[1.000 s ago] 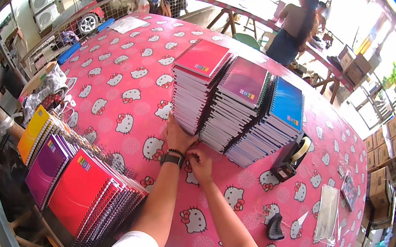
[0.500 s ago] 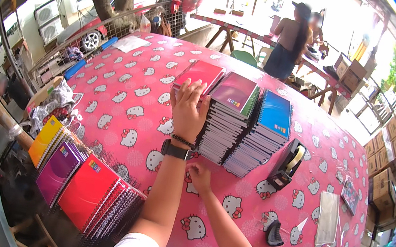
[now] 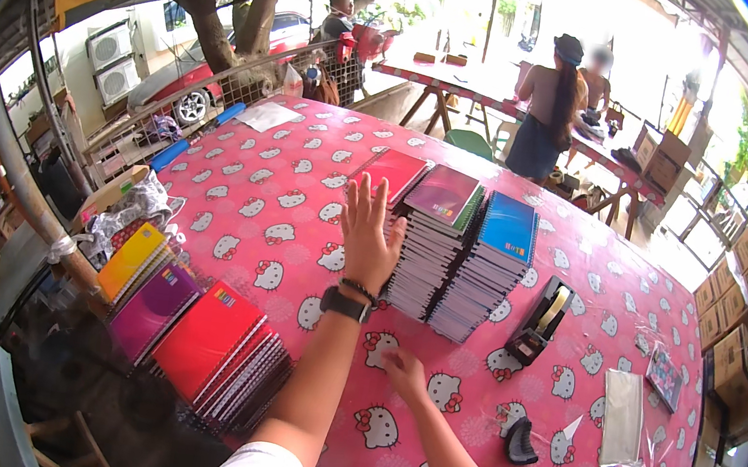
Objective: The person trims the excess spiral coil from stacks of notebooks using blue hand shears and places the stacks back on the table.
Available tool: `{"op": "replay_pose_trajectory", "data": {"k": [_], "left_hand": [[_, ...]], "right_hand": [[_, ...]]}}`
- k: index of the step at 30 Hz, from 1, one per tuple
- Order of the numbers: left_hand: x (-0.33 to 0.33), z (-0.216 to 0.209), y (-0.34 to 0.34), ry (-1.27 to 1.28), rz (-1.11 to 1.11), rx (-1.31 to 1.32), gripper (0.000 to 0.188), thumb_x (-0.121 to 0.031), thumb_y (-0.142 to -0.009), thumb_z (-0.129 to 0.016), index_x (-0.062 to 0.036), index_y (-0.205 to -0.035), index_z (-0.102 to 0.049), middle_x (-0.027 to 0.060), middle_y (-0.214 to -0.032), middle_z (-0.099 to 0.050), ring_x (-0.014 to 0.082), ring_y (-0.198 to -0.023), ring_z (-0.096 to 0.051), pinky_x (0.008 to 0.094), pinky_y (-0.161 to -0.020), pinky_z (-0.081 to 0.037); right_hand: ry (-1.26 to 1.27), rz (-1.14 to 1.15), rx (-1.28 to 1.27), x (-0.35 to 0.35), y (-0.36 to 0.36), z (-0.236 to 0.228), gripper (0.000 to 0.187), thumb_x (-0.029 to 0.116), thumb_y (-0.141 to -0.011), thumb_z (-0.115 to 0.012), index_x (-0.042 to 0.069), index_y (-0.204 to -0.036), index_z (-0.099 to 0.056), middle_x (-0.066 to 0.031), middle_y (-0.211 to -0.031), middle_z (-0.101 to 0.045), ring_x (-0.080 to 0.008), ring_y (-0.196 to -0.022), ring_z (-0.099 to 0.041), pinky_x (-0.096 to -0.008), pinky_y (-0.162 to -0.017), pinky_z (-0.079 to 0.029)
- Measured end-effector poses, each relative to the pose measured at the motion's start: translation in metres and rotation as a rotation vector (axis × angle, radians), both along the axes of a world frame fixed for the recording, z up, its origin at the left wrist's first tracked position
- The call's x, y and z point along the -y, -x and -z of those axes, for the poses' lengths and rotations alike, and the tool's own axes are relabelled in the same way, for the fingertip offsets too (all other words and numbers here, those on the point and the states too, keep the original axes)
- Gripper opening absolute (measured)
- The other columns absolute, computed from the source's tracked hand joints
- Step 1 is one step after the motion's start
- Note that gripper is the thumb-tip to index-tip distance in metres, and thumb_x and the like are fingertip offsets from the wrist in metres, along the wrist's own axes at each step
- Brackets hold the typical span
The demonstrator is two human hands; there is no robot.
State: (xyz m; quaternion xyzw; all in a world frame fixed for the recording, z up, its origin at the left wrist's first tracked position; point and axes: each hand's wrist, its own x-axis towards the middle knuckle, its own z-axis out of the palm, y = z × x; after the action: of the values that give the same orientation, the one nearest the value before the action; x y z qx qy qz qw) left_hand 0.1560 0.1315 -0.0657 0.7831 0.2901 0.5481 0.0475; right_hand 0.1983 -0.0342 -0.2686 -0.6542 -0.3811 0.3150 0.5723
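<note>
My left hand (image 3: 371,238), a dark watch and bead bracelet on its wrist, is raised with fingers spread beside the stack of red spiral notebooks (image 3: 386,174). It holds nothing and partly hides that stack. Right of it stand a tall notebook stack with a purple cover on top (image 3: 444,193) and another topped by a blue notebook (image 3: 509,226). Their wire bindings and page edges face me. My right hand (image 3: 404,375) is nearer to me, low over the pink tablecloth (image 3: 405,464). Its fingers are curled in, with nothing visible in them.
Yellow (image 3: 130,260), purple (image 3: 153,310) and red notebooks (image 3: 209,341) stand in stacks at the table's left edge. A black tape dispenser (image 3: 540,322), a dark curved object (image 3: 520,440) and clear plastic sleeves (image 3: 622,419) lie at right. Cardboard boxes (image 3: 738,371) and people (image 3: 551,106) are beyond.
My left hand has lifted off the red notebook and its fingers have spread. My right hand has drawn back from the stacks toward me. The whole view has shifted slightly.
</note>
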Motion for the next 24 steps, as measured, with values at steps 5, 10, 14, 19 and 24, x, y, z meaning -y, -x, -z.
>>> {"op": "replay_pose_trajectory", "data": {"k": [5,10,14,19,24], "left_hand": [[0.115,0.013,0.059,0.137,0.428,-0.038,0.045,-0.02,-0.086,-0.059,-0.0075,-0.127,-0.05,0.0184,-0.134,-0.044,0.0362,-0.127,-0.039,0.0462,-0.104,-0.032],[0.225,0.06,0.158,0.706,0.917,-0.324,0.022,-0.014,-0.085,-0.063,-0.0039,-0.104,-0.065,0.0121,-0.103,-0.066,0.0241,-0.099,-0.063,0.0337,-0.086,-0.049],[0.27,0.069,0.222,0.982,0.859,-0.351,0.023,-0.015,-0.086,-0.063,-0.0031,-0.107,-0.064,0.0111,-0.101,-0.067,0.0213,-0.095,-0.064,0.0304,-0.084,-0.049],[0.277,0.063,0.271,0.943,0.604,-0.255,0.023,-0.011,-0.083,-0.066,-0.0039,-0.105,-0.066,0.011,-0.101,-0.067,0.0187,-0.094,-0.065,0.028,-0.081,-0.05],[0.258,0.025,0.312,0.576,0.169,0.284,0.013,-0.003,-0.088,-0.058,0.0006,-0.101,-0.058,0.0074,-0.086,-0.063,0.0133,-0.075,-0.059,0.0267,-0.069,-0.049]], "right_hand": [[0.294,-0.014,0.806,0.162,0.008,-0.055,0.05,0.024,-0.071,-0.07,0.012,-0.117,-0.056,-0.0096,-0.118,-0.054,-0.0341,-0.113,-0.045,-0.0461,-0.091,-0.04],[0.949,-0.02,0.7,0.29,0.051,-0.072,0.093,0.038,-0.065,-0.077,0.01,-0.14,-0.029,-0.0166,-0.146,-0.023,-0.0381,-0.135,-0.019,-0.061,-0.101,-0.024],[0.842,0.132,0.675,0.311,0.067,-0.031,0.109,0.042,-0.059,-0.082,0.01,-0.144,-0.021,-0.017,-0.149,-0.015,-0.0386,-0.138,-0.012,-0.062,-0.106,-0.016],[0.856,0.151,0.812,0.311,0.079,-0.053,0.098,0.039,-0.056,-0.084,0.005,-0.134,-0.036,-0.0135,-0.124,-0.043,-0.0346,-0.116,-0.039,-0.0527,-0.092,-0.035],[0.551,0.078,0.532,0.287,0.038,-0.036,0.075,0.026,-0.063,-0.082,0.001,-0.124,-0.048,-0.0147,-0.102,-0.055,-0.0287,-0.094,-0.055,-0.039,-0.083,-0.045]]}}
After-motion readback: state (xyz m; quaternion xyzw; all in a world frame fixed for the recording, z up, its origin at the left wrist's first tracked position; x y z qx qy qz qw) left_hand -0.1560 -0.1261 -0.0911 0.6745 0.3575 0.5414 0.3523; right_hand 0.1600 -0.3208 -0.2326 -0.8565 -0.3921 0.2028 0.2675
